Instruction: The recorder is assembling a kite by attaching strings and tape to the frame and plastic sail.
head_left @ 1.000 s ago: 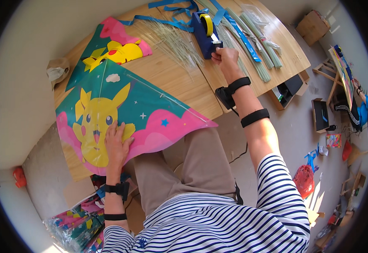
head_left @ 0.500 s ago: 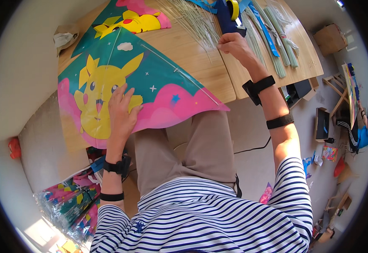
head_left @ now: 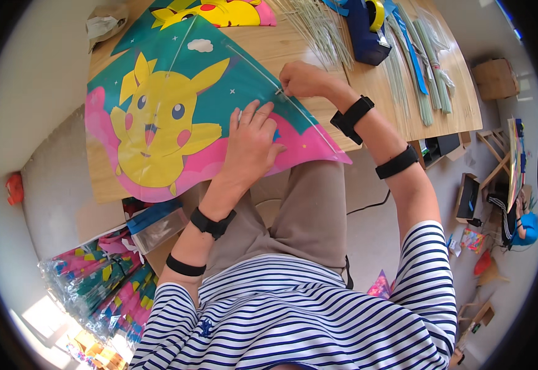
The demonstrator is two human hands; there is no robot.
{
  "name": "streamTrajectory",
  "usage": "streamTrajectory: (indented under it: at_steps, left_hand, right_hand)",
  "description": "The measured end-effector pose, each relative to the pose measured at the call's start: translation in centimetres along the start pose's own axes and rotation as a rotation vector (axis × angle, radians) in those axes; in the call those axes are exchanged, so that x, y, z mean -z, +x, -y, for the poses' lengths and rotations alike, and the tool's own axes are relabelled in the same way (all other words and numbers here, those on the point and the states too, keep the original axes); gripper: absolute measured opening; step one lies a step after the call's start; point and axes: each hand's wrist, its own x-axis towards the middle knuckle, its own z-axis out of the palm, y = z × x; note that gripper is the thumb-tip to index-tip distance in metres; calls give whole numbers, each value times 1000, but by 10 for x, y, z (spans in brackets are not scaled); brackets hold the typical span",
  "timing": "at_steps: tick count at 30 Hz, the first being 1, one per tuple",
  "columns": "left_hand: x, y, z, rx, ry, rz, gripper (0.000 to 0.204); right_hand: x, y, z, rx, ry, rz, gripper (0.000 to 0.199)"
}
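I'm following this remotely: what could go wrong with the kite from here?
The right tip of the kite pokes past the edge of the table, so it might sag or crease. The right hand is at the pale rod; a tug could shift it. Loose sticks lie near that hand and might get knocked.

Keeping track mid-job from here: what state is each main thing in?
Kite sheet: spread, picture up
White rod: lying along sheet's right edge
Left hand: open, over the sheet
Right hand: fingers curled, grip unclear
Tape dispenser: upright, yellow roll loaded
Thin sticks: loose, fanned
Printed bundles: in clear plastic
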Motion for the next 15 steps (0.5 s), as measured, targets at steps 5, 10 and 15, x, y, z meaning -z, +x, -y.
streamTrajectory:
  at_steps: [5,10,15]
  left_hand:
    - [-11,8,0,-18,4,-21,34]
    - [-19,13,0,-41,6,-22,37]
    - [-24,18,1,-53,19,-16,40]
  right_hand:
    - [-3,3,-2,-3,-13,-25,12]
    - [-6,4,-1,-7,-16,-47,12]
    - [-9,4,-2,-18,-43,-62,11]
